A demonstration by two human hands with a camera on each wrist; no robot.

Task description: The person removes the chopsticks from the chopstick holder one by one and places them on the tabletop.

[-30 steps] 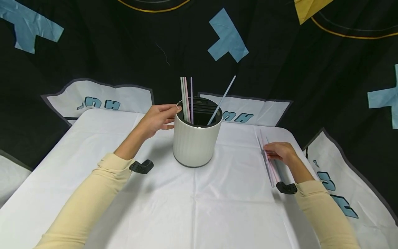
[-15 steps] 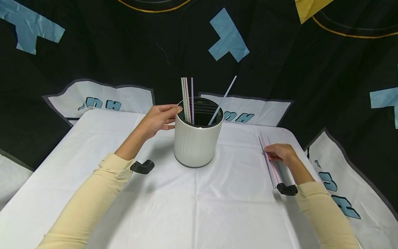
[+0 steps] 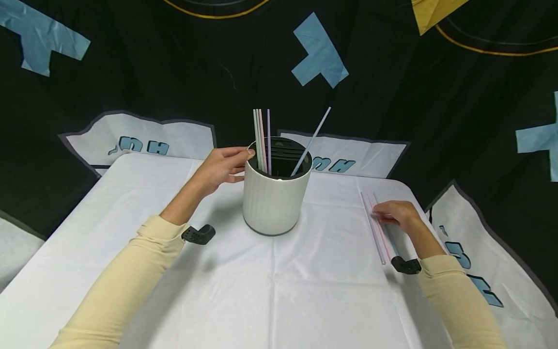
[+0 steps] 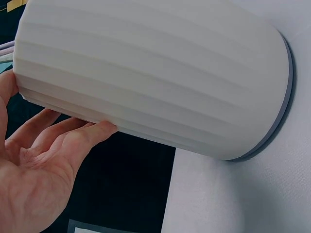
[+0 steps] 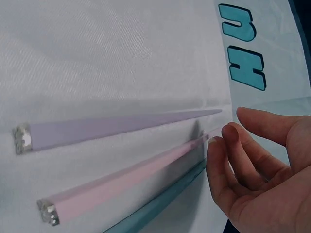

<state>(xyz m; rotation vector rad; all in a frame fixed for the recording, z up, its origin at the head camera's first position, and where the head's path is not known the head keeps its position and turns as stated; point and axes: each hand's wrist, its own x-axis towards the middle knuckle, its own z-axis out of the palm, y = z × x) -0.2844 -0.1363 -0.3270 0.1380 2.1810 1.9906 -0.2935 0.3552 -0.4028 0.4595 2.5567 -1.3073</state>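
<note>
A white ribbed holder with a dark slotted insert stands on the table. My left hand grips it by the left side, thumb at the rim and fingertips on the outer wall. Several slim pastel sticks rise from its left part; a blue stick leans right. To the right, a lilac stick, a pink stick and a teal stick lie roughly side by side, silvery ends showing on two. Over them my right hand hovers, thumb and fingers apart.
White cloth covers the table, with a crease running down its middle. Behind hangs a black backdrop with blue patches. Printed white cloth edges hang past the right and back sides. A black wrist camera sits near the sticks.
The sticks at the right have settled flat and a little further apart. My right hand has let go of them and drawn slightly right. My left hand and the holder have stayed put.
</note>
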